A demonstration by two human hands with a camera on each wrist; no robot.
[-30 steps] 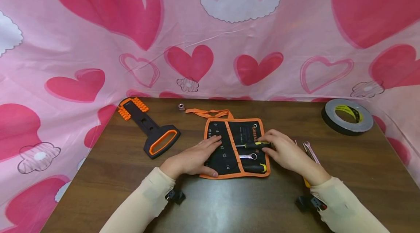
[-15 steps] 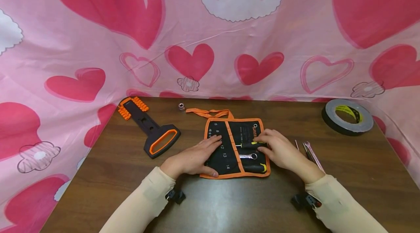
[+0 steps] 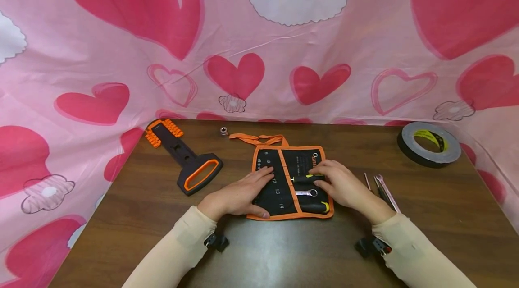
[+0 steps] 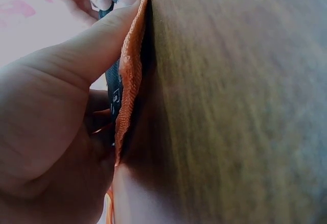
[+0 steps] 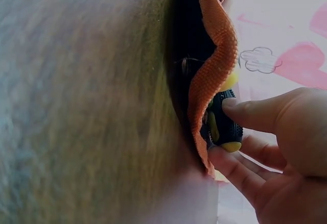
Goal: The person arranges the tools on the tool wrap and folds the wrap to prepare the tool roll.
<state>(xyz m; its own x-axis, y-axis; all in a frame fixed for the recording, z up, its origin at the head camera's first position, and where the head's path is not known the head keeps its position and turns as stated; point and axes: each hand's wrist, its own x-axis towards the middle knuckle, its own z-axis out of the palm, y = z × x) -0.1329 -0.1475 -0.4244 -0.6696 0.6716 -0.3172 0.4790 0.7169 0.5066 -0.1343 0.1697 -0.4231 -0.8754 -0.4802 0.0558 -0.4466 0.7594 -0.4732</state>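
A black tool pouch [image 3: 265, 207] with orange trim lies flat on the table, numbers printed on its left part. My left hand [image 3: 243, 193] rests on that left part with fingers fairly straight, the thumb on the near edge. My right hand [image 3: 344, 186] pinches the black-and-yellow handle of a screwdriver [image 3: 302, 179] between thumb and fingers. Its shaft is mostly hidden in a pocket behind the orange middle band. Below it a combination wrench [image 3: 311, 193] and another black-and-yellow handle [image 3: 314, 207] stick out of pockets. In the right wrist view the screwdriver handle [image 5: 225, 119] is at the fingertips.
An orange strap [image 3: 259, 139] trails from the pouch's far edge beside a small metal socket [image 3: 224, 131]. A black-and-orange handled tool [image 3: 184, 157] lies left. At right are a tape roll [image 3: 430, 144] and a wrench [image 3: 388, 193] among slim tools. Pink cloth hangs behind.
My right hand has moved left, sliding the screwdriver deeper into its pocket; less of the shaft shows. The left hand has stayed on the pouch.
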